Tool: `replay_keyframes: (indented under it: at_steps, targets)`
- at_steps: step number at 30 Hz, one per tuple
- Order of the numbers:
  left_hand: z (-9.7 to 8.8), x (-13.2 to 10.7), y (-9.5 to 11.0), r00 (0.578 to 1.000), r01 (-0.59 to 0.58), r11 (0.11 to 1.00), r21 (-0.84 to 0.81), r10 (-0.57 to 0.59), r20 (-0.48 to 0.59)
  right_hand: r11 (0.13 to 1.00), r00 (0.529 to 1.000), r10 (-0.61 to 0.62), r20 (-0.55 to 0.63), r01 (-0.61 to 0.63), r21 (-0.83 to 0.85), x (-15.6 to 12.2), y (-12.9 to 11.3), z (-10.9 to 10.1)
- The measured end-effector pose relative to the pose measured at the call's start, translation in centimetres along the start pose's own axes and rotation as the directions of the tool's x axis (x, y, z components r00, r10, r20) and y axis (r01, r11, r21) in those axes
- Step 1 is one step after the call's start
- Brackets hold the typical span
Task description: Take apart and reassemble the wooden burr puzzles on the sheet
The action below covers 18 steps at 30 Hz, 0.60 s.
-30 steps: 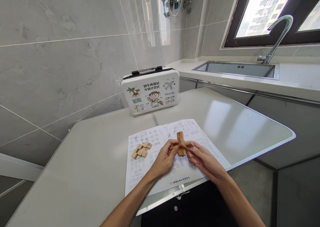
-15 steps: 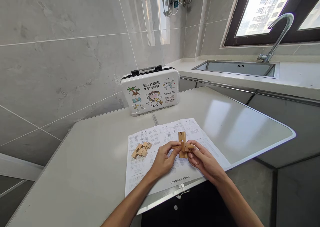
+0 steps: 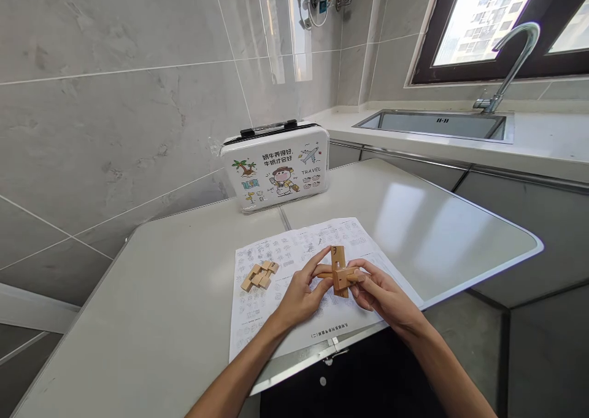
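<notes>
Between my two hands is a partly joined wooden interlocking puzzle (image 3: 341, 279), held above a printed sheet (image 3: 294, 332). One flat slotted piece with a dark mark at its top stands nearly upright, and other pieces cross it. My left hand (image 3: 301, 290) grips the puzzle from the left, its index finger stretched up along the slotted piece. From the right, the fingers of my right hand (image 3: 380, 292) pinch a crossing piece. Several notched wooden pieces (image 3: 260, 275) lie together on the sheet, left of my left hand. My fingers hide part of the joint.
The sheet lies on a pale folding table (image 3: 175, 295) with a metal seam. A white cartoon-printed case (image 3: 280, 169) stands at the back against the tiled wall. Beyond the table, at the right, are a counter with a sink (image 3: 437, 126) and a curved faucet (image 3: 519, 62).
The puzzle has tilted and shifted slightly right and down. My left index finger has moved up along the slotted piece. The loose pieces on the sheet stay put.
</notes>
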<state>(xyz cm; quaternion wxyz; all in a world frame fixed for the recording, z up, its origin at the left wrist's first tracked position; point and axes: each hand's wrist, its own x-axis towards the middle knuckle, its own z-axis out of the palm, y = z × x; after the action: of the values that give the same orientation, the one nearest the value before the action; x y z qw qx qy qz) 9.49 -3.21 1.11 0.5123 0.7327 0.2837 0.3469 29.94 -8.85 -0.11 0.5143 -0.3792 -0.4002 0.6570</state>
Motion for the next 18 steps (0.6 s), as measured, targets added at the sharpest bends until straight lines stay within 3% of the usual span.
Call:
replay_keyframes:
  at_steps: [11,18]
  targets:
    - [0.0,-0.2,0.4,0.994,-0.072,0.997,0.018,0.07,0.086,0.997,0.995,-0.048,-0.086,0.043,-0.068,0.0,0.0,0.5]
    - [0.0,-0.1,0.3,1.0,-0.03,1.0,-0.009,0.03,0.009,0.991,0.994,-0.087,-0.058,0.081,-0.107,0.4,0.6,0.9]
